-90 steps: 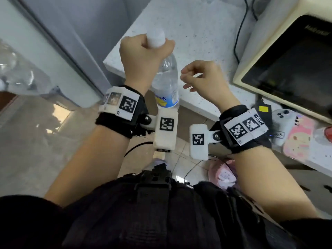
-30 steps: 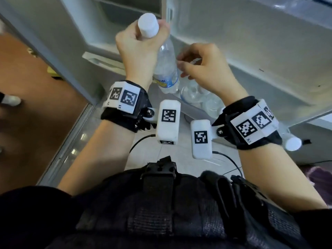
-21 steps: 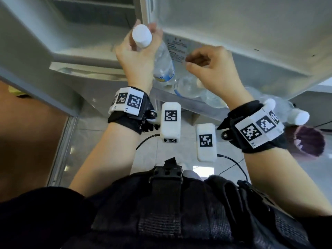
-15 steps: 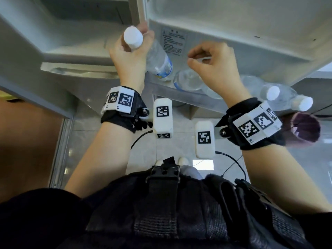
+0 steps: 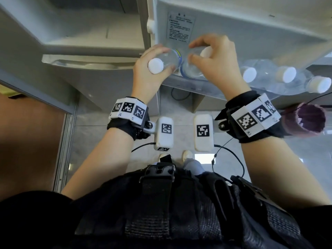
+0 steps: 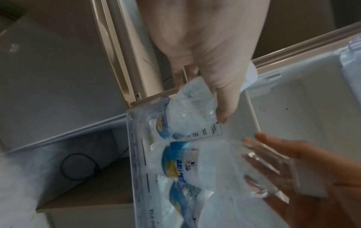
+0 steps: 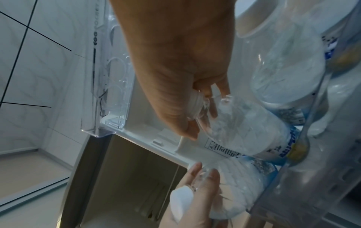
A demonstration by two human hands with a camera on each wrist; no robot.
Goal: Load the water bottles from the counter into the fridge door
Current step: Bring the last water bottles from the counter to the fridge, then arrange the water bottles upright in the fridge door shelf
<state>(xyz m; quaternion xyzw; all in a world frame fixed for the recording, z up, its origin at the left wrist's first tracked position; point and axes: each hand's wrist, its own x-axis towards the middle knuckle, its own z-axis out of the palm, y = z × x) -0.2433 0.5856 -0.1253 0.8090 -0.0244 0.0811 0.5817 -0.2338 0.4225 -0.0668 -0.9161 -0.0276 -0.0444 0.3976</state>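
My left hand (image 5: 166,59) grips a clear water bottle (image 5: 175,57) just below its white cap (image 5: 155,65). The bottle's base is going into the left end of the clear fridge door shelf (image 6: 134,154). In the left wrist view my left hand (image 6: 201,100) wraps round that bottle (image 6: 187,111). My right hand (image 5: 195,51) pinches the neck of the neighbouring bottle (image 5: 190,71), which stands in the shelf and leans to the right. The right wrist view shows my right hand (image 7: 203,111) on this neck, above the bottle's body (image 7: 244,131). Three more capped bottles (image 5: 249,74) stand further right.
The open fridge body with a pale drawer (image 5: 89,63) lies to the left of the door. A printed label (image 5: 181,26) is stuck on the door's inner wall. A purple cup-like thing (image 5: 305,121) sits by my right wrist. Tiled floor and a black cable (image 5: 179,94) lie below.
My left hand has carried the bottle from the counter and lowered it to the shelf's left end. My right hand, empty before, has taken the neighbouring bottle by its neck.
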